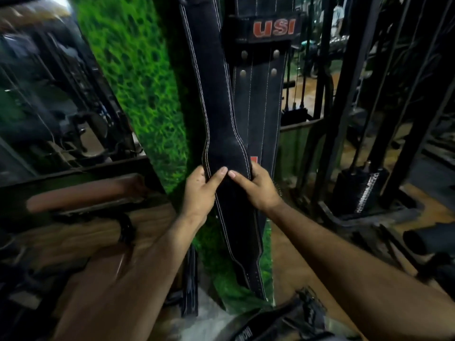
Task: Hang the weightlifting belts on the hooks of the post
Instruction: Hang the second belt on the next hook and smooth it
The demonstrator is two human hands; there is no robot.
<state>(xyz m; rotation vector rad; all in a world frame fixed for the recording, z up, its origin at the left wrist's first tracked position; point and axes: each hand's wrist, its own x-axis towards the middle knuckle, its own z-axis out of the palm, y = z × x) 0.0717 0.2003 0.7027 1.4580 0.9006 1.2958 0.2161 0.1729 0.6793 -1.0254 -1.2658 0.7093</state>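
Plainly both hands, left hand [199, 190] and right hand [256, 188], pinch a black belt [219, 99] beside the "USI" belt [261, 94]

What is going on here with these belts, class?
A person grips a long black leather belt with white stitching at its wide middle, left hand on one edge and right hand on the other. Its top runs out of view, so whether it is hooked cannot be told. Beside it hangs a second black belt with red USI lettering, against a green turf-covered post.
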